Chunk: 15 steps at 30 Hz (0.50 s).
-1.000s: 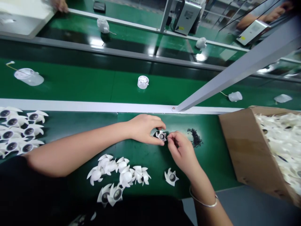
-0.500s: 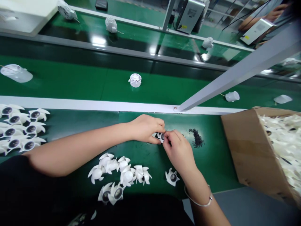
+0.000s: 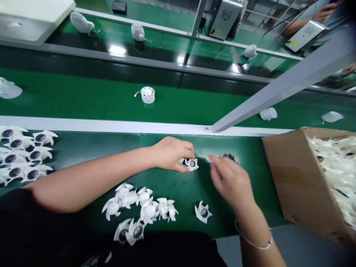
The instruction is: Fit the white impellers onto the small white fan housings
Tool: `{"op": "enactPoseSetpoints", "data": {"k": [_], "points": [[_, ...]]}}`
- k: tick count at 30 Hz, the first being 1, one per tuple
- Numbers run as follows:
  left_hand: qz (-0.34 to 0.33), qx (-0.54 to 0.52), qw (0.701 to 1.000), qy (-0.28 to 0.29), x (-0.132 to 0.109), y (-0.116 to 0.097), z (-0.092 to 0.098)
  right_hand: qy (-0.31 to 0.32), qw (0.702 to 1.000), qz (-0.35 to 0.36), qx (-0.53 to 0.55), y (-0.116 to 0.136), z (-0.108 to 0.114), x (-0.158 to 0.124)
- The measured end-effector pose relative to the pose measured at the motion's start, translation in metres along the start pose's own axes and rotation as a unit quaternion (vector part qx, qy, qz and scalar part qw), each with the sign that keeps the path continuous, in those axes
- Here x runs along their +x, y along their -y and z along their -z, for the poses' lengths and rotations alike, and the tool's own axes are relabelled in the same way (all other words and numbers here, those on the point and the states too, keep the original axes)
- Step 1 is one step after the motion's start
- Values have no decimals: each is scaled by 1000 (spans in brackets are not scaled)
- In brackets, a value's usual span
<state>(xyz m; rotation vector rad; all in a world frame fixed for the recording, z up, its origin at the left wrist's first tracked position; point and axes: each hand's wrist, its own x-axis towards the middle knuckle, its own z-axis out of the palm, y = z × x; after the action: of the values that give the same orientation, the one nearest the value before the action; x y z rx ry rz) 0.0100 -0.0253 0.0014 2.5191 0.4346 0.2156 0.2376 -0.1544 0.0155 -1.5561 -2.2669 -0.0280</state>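
My left hand (image 3: pixel 175 154) rests on the green bench, its thumb and fingers closed on a white fan impeller (image 3: pixel 192 164) with its round hub facing up. To the right, my right hand (image 3: pixel 232 180) is blurred by movement; its index finger and thumb look apart, with nothing visible between them. Just behind it lies a pile of tiny black parts (image 3: pixel 230 157), partly hidden by the hand. A single impeller (image 3: pixel 203 212) sits hub up near the front edge. Several more impellers (image 3: pixel 148 210) lie in a loose group below my left forearm, most of them hub down.
Rows of impellers (image 3: pixel 16 143) stand at far left. An open cardboard box (image 3: pixel 292 178) full of white impellers is at right. Beyond the white rail (image 3: pixel 111 125), a green conveyor (image 3: pixel 83 100) carries white fan housings (image 3: pixel 147 95). A slanted metal post (image 3: pixel 258 92) rises at right.
My right hand has moved right, away from the impeller, towards the black parts. My left hand keeps hold of the impeller. The housings on the near conveyor have shifted left.
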Motion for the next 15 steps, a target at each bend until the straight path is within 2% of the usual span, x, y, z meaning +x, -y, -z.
{"op": "enactPoseSetpoints", "data": {"k": [4, 9, 12, 15], "points": [[-11, -2, 1000, -6, 0, 3, -1, -88, 983, -163, -18, -76, 7, 12], [-28, -5, 999, -16, -1, 6, -2, -59, 941, -314, -112, -169, -2, 59], [-38, -12, 999, -22, 0, 8, -2, -62, 915, -377, -132, -205, -8, 94], [-49, -17, 998, -26, 0, 11, -2, -57, 899, -414, -134, -226, -9, 120]]}}
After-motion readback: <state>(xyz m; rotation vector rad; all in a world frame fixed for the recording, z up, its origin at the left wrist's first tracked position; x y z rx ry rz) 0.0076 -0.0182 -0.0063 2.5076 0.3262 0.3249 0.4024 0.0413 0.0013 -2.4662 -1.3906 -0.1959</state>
